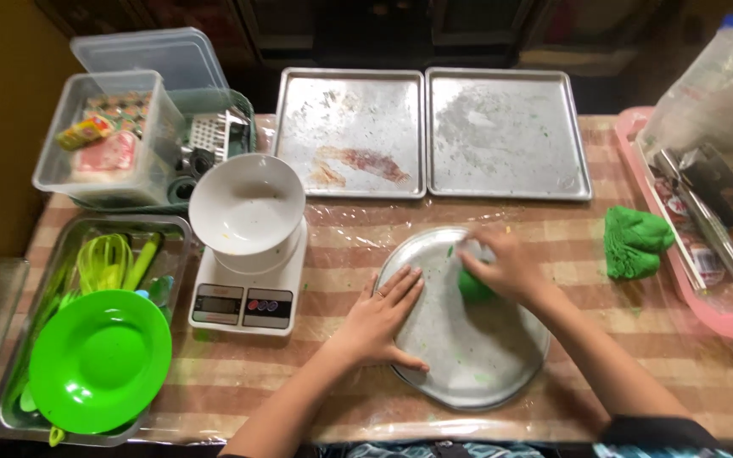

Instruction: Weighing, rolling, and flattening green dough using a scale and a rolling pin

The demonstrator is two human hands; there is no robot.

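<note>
Left hand (pixel 381 315) steadies plate (pixel 468 373); rt hand (pixel 502 265) (blurred) hides dough (pixel 473 287).

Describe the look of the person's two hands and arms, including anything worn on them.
Both forearms are bare, with no sleeves, gloves or watch in view. The left hand wears a thin ring on one finger. The right hand shows no jewellery, though it is slightly blurred. Dark clothing shows near the right elbow at the bottom edge.
</note>
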